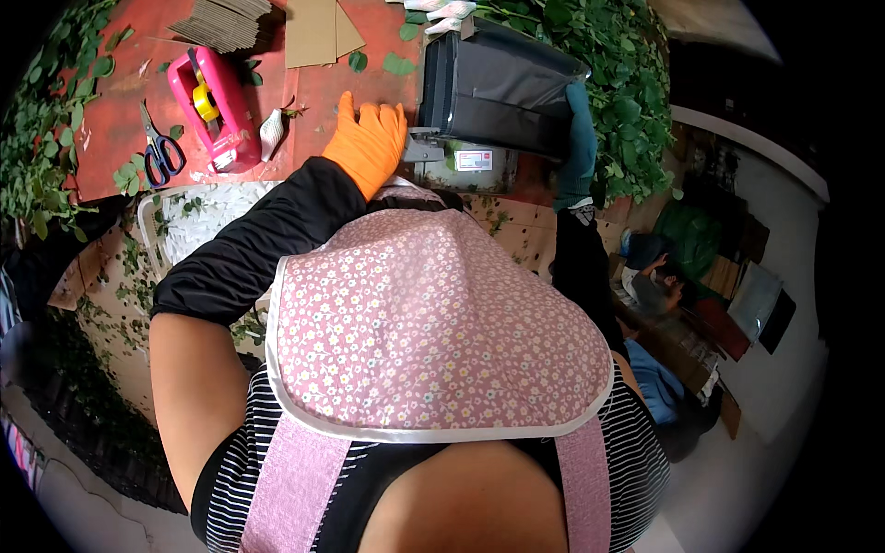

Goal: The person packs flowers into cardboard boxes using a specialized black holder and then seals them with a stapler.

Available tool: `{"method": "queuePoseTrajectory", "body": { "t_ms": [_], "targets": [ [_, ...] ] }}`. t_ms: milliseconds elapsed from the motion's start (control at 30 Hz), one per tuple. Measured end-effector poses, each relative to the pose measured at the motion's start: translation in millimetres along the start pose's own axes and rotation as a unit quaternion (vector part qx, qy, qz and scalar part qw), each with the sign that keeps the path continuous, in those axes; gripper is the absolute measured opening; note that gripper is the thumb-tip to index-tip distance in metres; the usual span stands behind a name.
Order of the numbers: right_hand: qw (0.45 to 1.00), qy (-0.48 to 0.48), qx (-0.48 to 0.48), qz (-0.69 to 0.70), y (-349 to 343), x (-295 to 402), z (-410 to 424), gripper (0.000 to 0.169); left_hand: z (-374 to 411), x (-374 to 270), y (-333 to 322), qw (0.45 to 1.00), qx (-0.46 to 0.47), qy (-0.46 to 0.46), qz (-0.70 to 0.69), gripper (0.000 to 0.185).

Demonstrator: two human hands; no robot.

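Note:
My left hand (366, 142), in an orange glove, grips a grey hand tool (423, 146) that looks like a plier stapler. Its jaws are at the lower left edge of a black-wrapped flower bundle (515, 86) with a corrugated end. My right hand (581, 128), in a blue-green glove, holds the right edge of this wrap; its fingers are partly hidden. Netted flower buds (449, 10) lie at the upper left of the wrap. Below the bundle, a small white and red label (473, 160) bears writing.
On the red table (314, 93) are a pink tape dispenser (231, 121), scissors (160, 148), a netted bud (272, 135) and cardboard sheets (311, 34). Leafy stems (626, 104) pile at right. A plastic basket (146, 221) holds white pieces. Another person (653, 283) is at far right.

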State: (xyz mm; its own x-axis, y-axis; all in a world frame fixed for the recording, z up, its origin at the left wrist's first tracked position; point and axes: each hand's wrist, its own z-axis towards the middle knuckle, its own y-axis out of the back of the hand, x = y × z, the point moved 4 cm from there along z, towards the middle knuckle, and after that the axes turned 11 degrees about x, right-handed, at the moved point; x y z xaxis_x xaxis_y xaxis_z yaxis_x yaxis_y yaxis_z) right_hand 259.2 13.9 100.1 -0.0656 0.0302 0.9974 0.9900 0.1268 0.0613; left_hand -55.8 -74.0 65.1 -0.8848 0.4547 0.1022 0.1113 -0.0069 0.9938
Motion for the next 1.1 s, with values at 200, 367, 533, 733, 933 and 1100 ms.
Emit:
{"method": "queuePoseTrajectory", "body": {
  "t_ms": [200, 367, 533, 733, 933, 1100],
  "targets": [
    [0.984, -0.124, -0.084, 0.095, 9, -16, 14, 0.045, 8, -6, 10, 0.999, -0.032, -0.017, 0.005, 0.038],
    [0.991, -0.090, -0.081, 0.064, 1, -6, 11, 0.046, 28, 8, 7, 0.995, 0.023, -0.089, -0.043, 0.026],
    [0.999, -0.012, -0.033, 0.029, -26, 28, -6, 0.047, 68, 32, 1, 0.971, -0.009, -0.224, -0.082, 0.014],
    [0.996, -0.045, -0.070, 0.024, -17, 19, -8, 0.047, 63, 28, -8, 0.973, 0.056, -0.206, -0.091, 0.019],
    [0.999, 0.030, -0.032, -0.004, 3, -5, -9, 0.047, 49, 44, 1, 0.965, -0.078, -0.245, 0.052, 0.044],
    [0.999, 0.000, -0.054, -0.002, 1, -5, -9, 0.052, 82, 129, -24, 0.916, 0.251, -0.114, -0.290, 0.047]
  ]
}}
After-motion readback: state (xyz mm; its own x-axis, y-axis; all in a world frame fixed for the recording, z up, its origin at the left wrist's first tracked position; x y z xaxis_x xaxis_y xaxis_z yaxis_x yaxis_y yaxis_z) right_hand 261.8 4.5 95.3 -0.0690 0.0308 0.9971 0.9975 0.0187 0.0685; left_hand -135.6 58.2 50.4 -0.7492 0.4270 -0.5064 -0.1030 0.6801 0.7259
